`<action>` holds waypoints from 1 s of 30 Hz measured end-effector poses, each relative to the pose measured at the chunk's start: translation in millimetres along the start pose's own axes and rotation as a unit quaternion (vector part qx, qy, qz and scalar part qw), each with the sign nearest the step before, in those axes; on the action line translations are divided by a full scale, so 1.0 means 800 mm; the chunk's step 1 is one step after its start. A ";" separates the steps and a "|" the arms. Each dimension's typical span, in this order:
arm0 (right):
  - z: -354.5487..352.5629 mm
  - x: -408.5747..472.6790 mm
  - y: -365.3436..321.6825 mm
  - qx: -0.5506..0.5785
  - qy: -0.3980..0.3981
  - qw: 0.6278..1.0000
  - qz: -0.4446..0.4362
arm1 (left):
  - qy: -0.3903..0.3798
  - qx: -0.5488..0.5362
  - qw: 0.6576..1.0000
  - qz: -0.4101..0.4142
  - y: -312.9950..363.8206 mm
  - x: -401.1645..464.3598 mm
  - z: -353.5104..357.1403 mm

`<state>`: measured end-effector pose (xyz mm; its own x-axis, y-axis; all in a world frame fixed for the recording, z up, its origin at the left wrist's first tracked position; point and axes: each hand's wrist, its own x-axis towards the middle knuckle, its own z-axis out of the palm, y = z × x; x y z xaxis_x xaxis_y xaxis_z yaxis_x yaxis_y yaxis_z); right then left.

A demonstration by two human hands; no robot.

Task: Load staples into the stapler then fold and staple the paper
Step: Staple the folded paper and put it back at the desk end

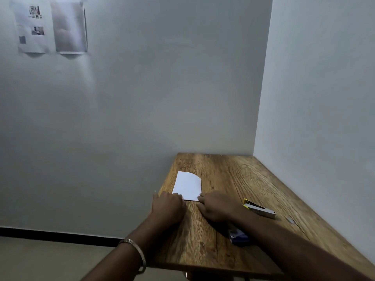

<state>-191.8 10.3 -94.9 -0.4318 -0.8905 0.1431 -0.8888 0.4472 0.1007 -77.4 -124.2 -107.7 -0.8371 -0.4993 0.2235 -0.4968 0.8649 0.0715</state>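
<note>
White paper (187,186) is lying flat on the wooden desk (233,173), near the left edge and close to the back wall. It looks folded over already, with one far corner curved. Its long side runs away from the person, toward the wall, tipped a little to the right. The near short edge is being pressed down by both hands. The left hand (169,206) is laid on the near left corner, with its fingers curled and bunched together. The right hand (217,205) is laid on the near right corner, with its fingers flat and close together. Nothing is gripped by either hand; the paper is only pushed against the desk.

The folding step seems to be in hand, and the crease is likely being made sharp. The stapler (260,208) is resting on the desk just right of the right hand, not touched. Its long side points from left to right, and its yellow end is nearest the hand. Next, the stapler should probably be picked up and the folded paper slid between its jaws. A blue box (238,236), maybe for staples, is partly hidden under the right arm.
</note>
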 end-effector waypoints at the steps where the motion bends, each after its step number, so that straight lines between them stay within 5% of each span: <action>1: 0.000 0.008 0.001 0.010 -0.016 1.000 0.010 | -0.012 -0.003 1.000 -0.003 -0.003 0.010 0.000; 13: 0.020 0.136 0.050 0.044 -0.098 0.992 0.063 | -0.057 -0.029 0.998 -0.020 -0.023 0.145 0.022; 30: 0.066 0.298 0.129 0.101 -0.094 0.986 0.096 | -0.056 -0.088 0.992 -0.066 -0.046 0.345 0.084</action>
<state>-394.6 -159.8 -102.1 -0.5997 -0.7989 -0.0470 -0.7917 0.6008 -0.1105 -305.4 -297.2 -114.0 -0.7920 -0.6034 0.0928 -0.5648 0.7819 0.2637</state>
